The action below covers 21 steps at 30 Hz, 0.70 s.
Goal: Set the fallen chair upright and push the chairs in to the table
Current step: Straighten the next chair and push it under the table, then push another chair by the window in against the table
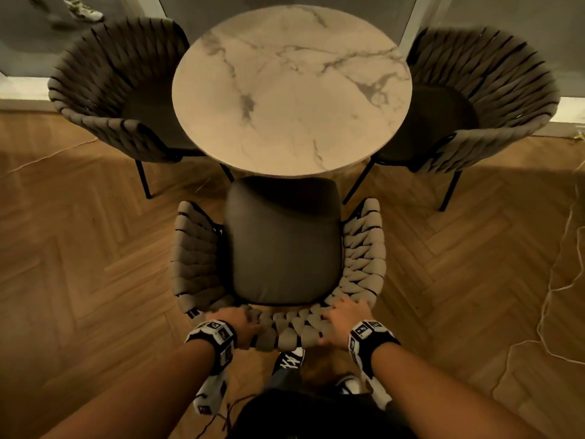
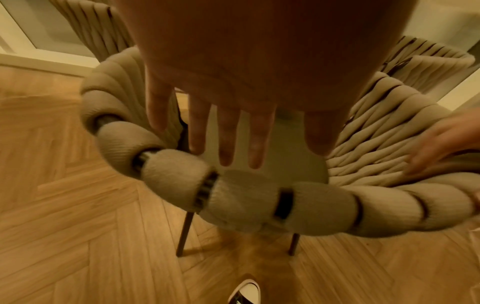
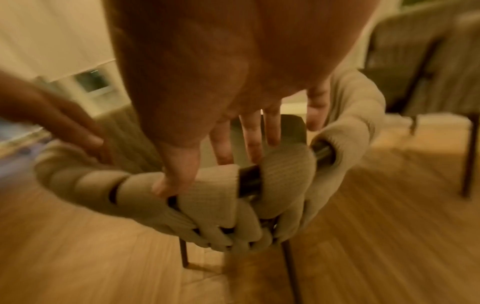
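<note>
Your three chairs stand upright around the round marble worktop [image 1: 291, 90], so none lies fallen now. Two of them, the far-left chair [image 1: 117, 90] and the far-right chair [image 1: 481, 99], sit with their seats tucked partly under the worktop's edge and look pushed in. The near chair [image 1: 281, 242] is the one left: its dark seat cushion just meets the worktop's near edge, most of it out in the open, so by my reading the last push is only beginning.

Your left hand [image 1: 242, 324] and right hand [image 1: 343, 318] sit on the woven top rail of the near chair's back, on the side away from the worktop. The wrist views show the fingers [image 2: 226, 135] of both hands straight and spread over the rail, pressing rather than clasping, the right thumb [image 3: 176, 164] laid on the weave.

Under the worktop runs a herringbone wood floor [image 1: 79, 264], with pale wall and glazing beyond it. Your shoe [image 1: 289, 359] shows just behind the near chair.
</note>
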{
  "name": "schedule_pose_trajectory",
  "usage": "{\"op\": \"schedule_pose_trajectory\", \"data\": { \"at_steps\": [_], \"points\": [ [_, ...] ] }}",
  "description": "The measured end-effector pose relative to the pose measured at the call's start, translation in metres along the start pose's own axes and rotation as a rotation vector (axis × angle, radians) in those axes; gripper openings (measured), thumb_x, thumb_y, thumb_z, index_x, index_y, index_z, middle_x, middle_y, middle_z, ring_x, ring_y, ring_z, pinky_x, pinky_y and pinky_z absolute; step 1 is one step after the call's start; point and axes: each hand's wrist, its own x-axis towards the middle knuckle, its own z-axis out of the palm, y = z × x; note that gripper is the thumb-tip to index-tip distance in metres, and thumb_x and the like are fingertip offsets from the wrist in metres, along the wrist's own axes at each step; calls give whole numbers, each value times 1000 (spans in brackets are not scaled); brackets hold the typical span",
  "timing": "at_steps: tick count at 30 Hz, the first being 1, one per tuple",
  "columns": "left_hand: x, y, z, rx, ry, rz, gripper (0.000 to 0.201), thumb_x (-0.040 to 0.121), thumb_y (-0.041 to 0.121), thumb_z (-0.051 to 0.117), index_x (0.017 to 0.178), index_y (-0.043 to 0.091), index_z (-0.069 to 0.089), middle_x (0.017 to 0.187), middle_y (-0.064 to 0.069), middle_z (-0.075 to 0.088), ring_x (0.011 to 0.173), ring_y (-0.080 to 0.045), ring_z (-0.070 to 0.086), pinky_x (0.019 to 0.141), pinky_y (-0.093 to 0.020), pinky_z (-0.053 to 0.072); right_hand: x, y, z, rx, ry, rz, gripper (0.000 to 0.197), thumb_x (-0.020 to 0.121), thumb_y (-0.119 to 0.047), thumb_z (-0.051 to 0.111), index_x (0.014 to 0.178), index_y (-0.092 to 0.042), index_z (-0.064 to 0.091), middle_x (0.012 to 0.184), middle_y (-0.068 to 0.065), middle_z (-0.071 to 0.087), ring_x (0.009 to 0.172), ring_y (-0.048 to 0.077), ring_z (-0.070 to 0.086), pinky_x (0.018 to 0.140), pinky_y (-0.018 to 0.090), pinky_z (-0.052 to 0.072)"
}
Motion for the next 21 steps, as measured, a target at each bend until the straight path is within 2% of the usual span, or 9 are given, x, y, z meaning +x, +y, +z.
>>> {"op": "schedule_pose_trajectory", "data": {
  "at_steps": [2,4,6,8,11,14,17,19,21],
  "points": [
    [4,17,8,-19,-43,23,92,57,98,37,125,40,58,133,3,58,118,-25,56,102,-50,43,-1,16,7,-143,52,-23,79,80,-79,46,146,-37,41,152,4,42,142,29,30,108,63,22],
    [1,26,17,2,-57,-4,103,53,98,40,138,42,47,149,4,45,132,-25,45,108,-52,37,-4,26,10,-182,44,-34,80,84,-79,42,150,-35,36,158,4,36,146,29,27,111,69,12],
    [-1,30,24,38,-32,-42,104,56,95,42,144,40,41,155,4,39,138,-25,40,111,-54,33,-3,27,13,-172,23,-29,76,88,-74,43,148,-28,42,159,7,34,148,30,25,112,74,3],
    [-6,30,27,84,-26,-79,102,57,96,39,142,40,44,152,3,43,135,-25,44,110,-53,35,-4,23,15,-167,-10,-29,71,90,-71,42,144,-25,49,157,10,38,147,31,27,112,76,0],
    [-13,29,34,92,7,-82,97,65,92,39,145,37,41,153,1,42,133,-25,46,107,-42,41,-4,20,19,-184,-68,-28,67,92,-71,39,138,-27,56,157,12,38,147,32,28,110,78,-1],
    [-26,35,32,88,73,-56,98,69,88,43,152,37,28,161,3,29,142,-23,37,113,-38,35,-5,19,20,-180,-75,-38,69,91,-73,38,139,-26,55,157,13,38,147,32,28,110,77,0],
    [-34,50,30,46,77,-82,109,63,94,43,154,41,17,164,6,21,147,-21,29,119,-38,28,-10,32,28,-52,26,-98,71,89,-75,34,140,-29,51,149,10,48,140,32,38,112,71,3],
    [-27,56,34,-18,77,-125,99,67,93,37,152,43,25,162,7,28,145,-21,33,118,-40,29,-15,47,29,96,109,-171,62,92,-70,37,141,-33,50,153,7,44,142,29,36,115,65,6],
    [-10,66,42,-82,92,-143,85,71,90,29,137,41,48,146,5,51,128,-23,52,108,-41,43,-23,72,29,279,163,-195,54,97,-60,42,143,-33,49,158,5,37,146,27,31,119,55,16]
  ]
}}
